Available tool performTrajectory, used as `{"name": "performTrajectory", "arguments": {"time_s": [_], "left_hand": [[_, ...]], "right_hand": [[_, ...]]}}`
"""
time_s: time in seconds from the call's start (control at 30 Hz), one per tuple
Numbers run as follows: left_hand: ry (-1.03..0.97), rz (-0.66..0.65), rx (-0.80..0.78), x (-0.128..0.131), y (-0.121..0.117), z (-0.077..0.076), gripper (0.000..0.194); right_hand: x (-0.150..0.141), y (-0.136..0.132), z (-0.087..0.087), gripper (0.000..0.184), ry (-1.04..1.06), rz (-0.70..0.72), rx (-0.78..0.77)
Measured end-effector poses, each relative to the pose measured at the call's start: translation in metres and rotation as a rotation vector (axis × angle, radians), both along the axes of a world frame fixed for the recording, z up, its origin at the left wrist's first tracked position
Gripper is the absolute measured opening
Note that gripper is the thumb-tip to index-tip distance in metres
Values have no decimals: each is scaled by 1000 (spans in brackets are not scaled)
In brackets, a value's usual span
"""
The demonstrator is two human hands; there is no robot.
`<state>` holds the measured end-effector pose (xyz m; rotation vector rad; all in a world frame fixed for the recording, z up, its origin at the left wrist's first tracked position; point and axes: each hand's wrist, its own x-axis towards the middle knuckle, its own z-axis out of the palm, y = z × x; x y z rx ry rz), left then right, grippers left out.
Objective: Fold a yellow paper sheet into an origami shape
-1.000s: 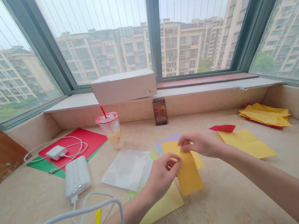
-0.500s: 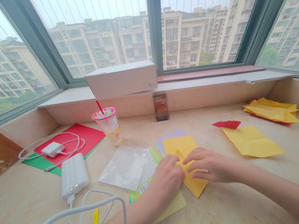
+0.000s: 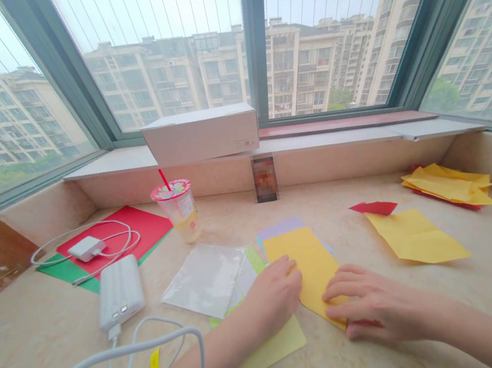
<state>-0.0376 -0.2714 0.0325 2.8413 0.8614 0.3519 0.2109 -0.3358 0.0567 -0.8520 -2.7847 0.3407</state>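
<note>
A folded strip of yellow paper (image 3: 303,253) lies slanted on the counter. At its left edge, my left hand (image 3: 277,286) is closed, with curled fingers gripping or pressing the paper; the fingertips are partly hidden. My right hand (image 3: 374,301) lies over the strip's lower right end, its fingers stretched out and slightly apart. Under the strip and my left arm are more coloured sheets, including a pale yellow sheet (image 3: 276,353) and a lilac sheet (image 3: 279,227). A clear plastic sleeve (image 3: 206,280) lies left of my left hand.
On the left are a white power bank (image 3: 120,292), a looping white cable (image 3: 82,362), a charger (image 3: 86,248), and red paper (image 3: 139,225). A drink cup (image 3: 179,211) stands behind. To the right lie a yellow sheet (image 3: 417,236), a red folded piece (image 3: 374,208) and stacked yellow papers (image 3: 450,183).
The yellow paper, earlier with a raised flap between my hands, now lies as a flatter strip. My right hand has moved down and right to its lower end; my left hand has barely moved.
</note>
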Motion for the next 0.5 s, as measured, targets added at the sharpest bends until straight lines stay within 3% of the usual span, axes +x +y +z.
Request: {"name": "performTrajectory", "arguments": {"time_s": [0.13, 0.3, 0.4, 0.5], "left_hand": [[-35, -2, -81, -2, 1, 1, 10], [-13, -22, -26, -3, -1, 4, 10], [-12, -13, 20, -3, -3, 3, 11], [-57, 18, 37, -3, -4, -1, 17]], "right_hand": [[-1, 2, 1, 22, 11, 45, 74], [0, 4, -9, 28, 113, 44, 102], [-4, 8, -22, 31, 184, -125, 103], [-14, 13, -31, 32, 200, -406, 56]]}}
